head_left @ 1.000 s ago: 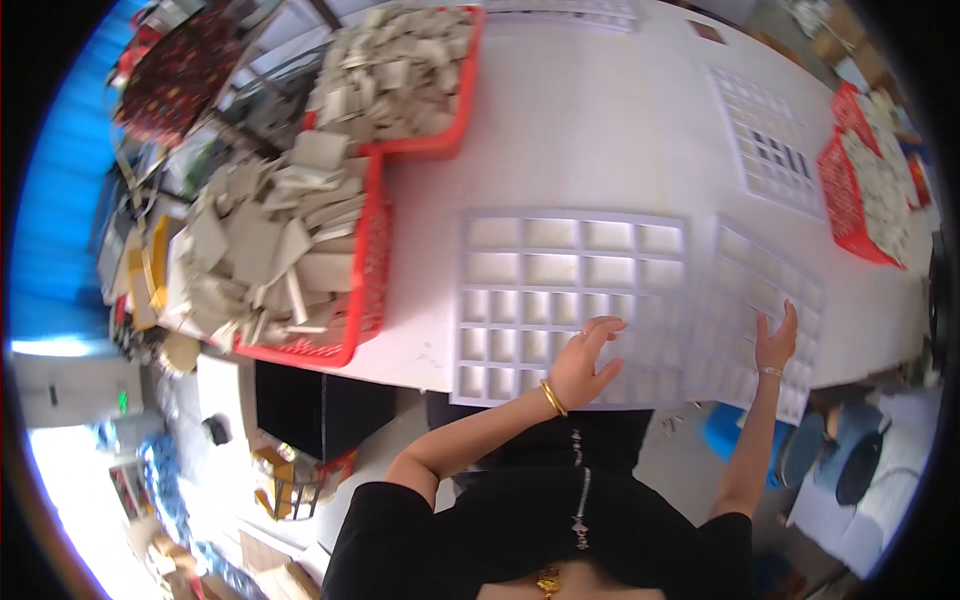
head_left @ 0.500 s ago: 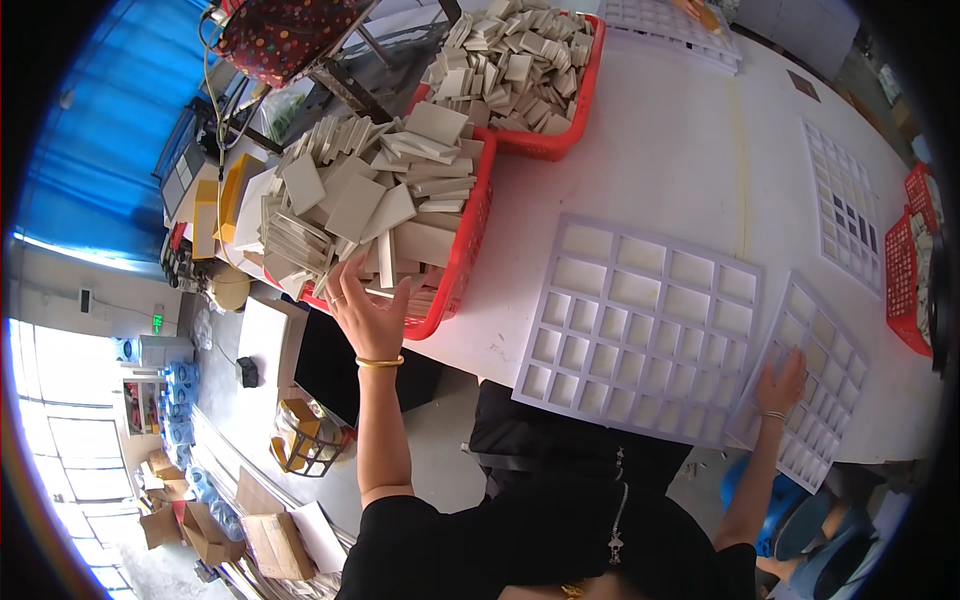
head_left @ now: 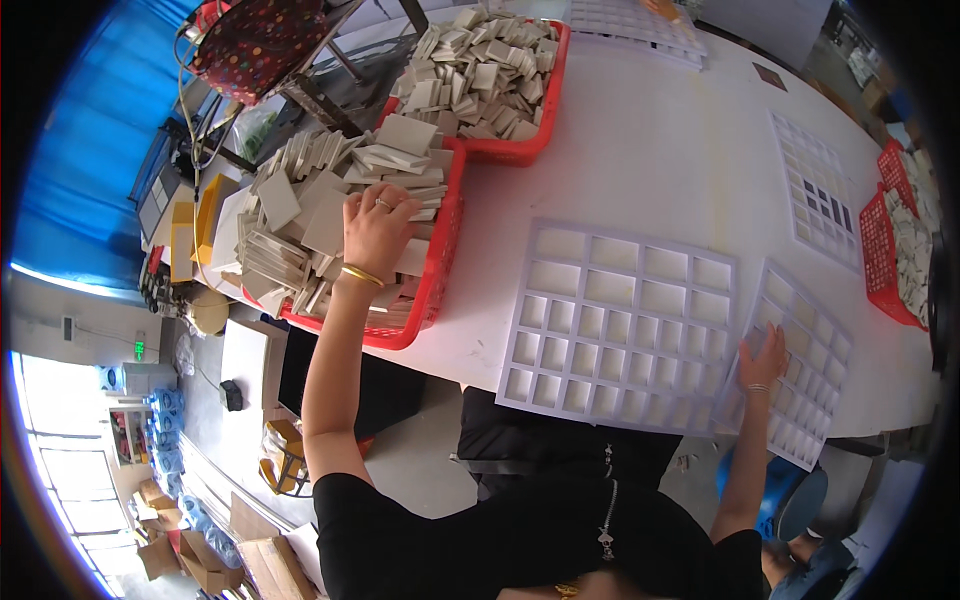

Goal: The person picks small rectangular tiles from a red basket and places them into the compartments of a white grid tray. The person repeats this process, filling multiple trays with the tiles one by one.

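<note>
My left hand (head_left: 378,235), with a ring and a gold bangle, reaches over the near red basket (head_left: 452,235) heaped with flat off-white tiles (head_left: 278,202). Its fingers are bent and close together on the pile; their tips are hidden, so whether a tile is between them cannot be made out. My right hand (head_left: 765,358) lies with fingers outstretched on a narrower white grid tray (head_left: 800,345) at the right. That tray slightly overlaps, or touches, the right edge of a larger white grid tray (head_left: 618,320) at the table's front edge. Both have rectangular compartments.
Another red basket of tiles (head_left: 555,105) stands behind the near one. A grid tray with some dark cells (head_left: 815,190) lies far right, near more red baskets (head_left: 890,255). Another person's hand (head_left: 660,8) is at a far tray. A blue stool (head_left: 770,495) stands below the table.
My left hand has moved up and farther over the tile heap, its spread fingers now drawn together. My right hand stays on the narrow tray. The whole view has shifted slightly.
</note>
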`<action>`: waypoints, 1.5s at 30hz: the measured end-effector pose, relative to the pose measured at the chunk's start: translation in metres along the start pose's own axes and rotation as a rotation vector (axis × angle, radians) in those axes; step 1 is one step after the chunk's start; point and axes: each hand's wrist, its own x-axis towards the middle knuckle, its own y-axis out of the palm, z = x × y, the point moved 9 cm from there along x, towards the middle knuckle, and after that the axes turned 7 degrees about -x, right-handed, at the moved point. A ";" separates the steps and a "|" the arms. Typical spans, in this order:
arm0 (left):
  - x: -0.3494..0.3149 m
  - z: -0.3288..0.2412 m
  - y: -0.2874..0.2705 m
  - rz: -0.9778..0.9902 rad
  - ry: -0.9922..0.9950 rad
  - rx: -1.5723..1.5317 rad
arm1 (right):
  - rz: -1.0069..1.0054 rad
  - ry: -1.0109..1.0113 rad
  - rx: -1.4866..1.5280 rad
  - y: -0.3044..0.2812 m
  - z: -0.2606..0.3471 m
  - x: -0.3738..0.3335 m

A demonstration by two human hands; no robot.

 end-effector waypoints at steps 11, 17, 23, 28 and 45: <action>0.005 0.000 -0.039 -0.301 -0.065 -0.179 | -0.038 -0.039 -0.029 -0.001 0.008 -0.002; -0.060 -0.005 -0.054 -0.638 -0.384 -0.849 | 0.000 0.060 -0.389 -0.015 -0.014 -0.006; -0.057 -0.165 0.066 0.003 -0.446 -1.421 | 0.189 -0.274 0.976 -0.097 0.150 -0.016; -0.065 -0.226 0.132 0.062 -0.724 -1.844 | 0.594 -0.472 1.371 -0.106 0.262 -0.063; 0.020 -0.209 0.214 0.336 -0.343 -1.070 | 0.118 -0.062 1.274 -0.048 0.206 0.056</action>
